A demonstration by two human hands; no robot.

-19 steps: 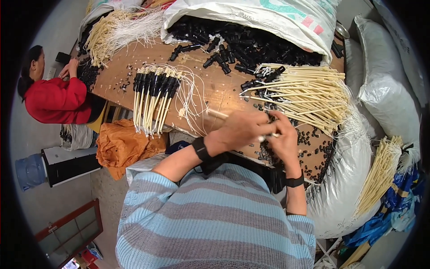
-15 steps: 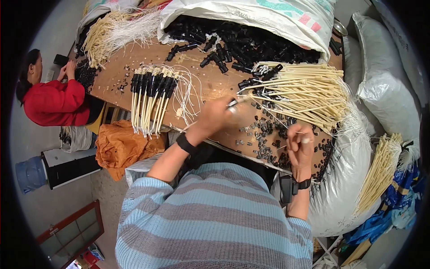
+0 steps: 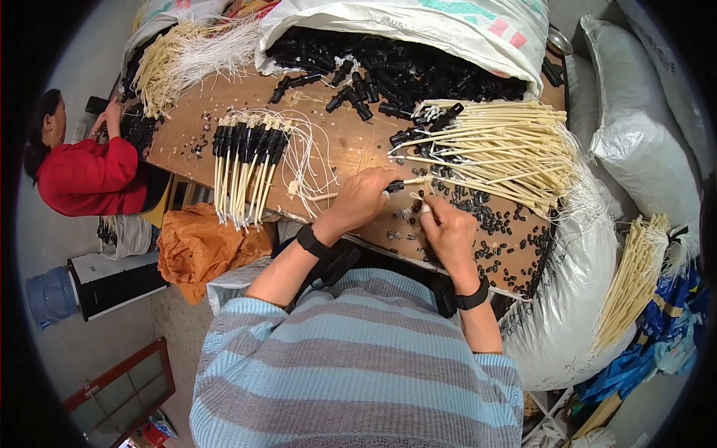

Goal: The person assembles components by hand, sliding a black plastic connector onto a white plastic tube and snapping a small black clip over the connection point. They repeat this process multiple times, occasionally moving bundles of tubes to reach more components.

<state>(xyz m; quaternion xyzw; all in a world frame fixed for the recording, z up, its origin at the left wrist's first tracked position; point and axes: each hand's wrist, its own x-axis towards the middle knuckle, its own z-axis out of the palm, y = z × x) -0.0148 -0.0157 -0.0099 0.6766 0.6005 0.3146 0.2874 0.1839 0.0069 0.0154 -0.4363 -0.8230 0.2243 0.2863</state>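
Note:
My left hand (image 3: 364,198) is closed around a pale stick with a black plastic sleeve (image 3: 395,186) on it; the sleeve and a pale tip stick out past the fingers on the right. Close beside it, my right hand (image 3: 452,233) has thumb and forefinger pinched near the looped end of a thin white cord (image 3: 418,195). To the left lies a row of finished-looking sticks with black sleeves (image 3: 250,142), white cords trailing from them. A big pile of pale sticks (image 3: 500,149) lies to the right. Small black plastic pieces (image 3: 493,220) are scattered beside my right hand.
At the back of the wooden table (image 3: 343,149), a white sack (image 3: 418,22) spills black sleeves (image 3: 388,75). Stuffed white sacks (image 3: 567,321) crowd the right side. A person in red (image 3: 93,175) works at the far left. An orange bag (image 3: 213,243) hangs below the table edge.
My right hand has moved left and up from the small black pieces, close to the left hand. My left hand has moved slightly right, and the stick's sleeve now shows clearly.

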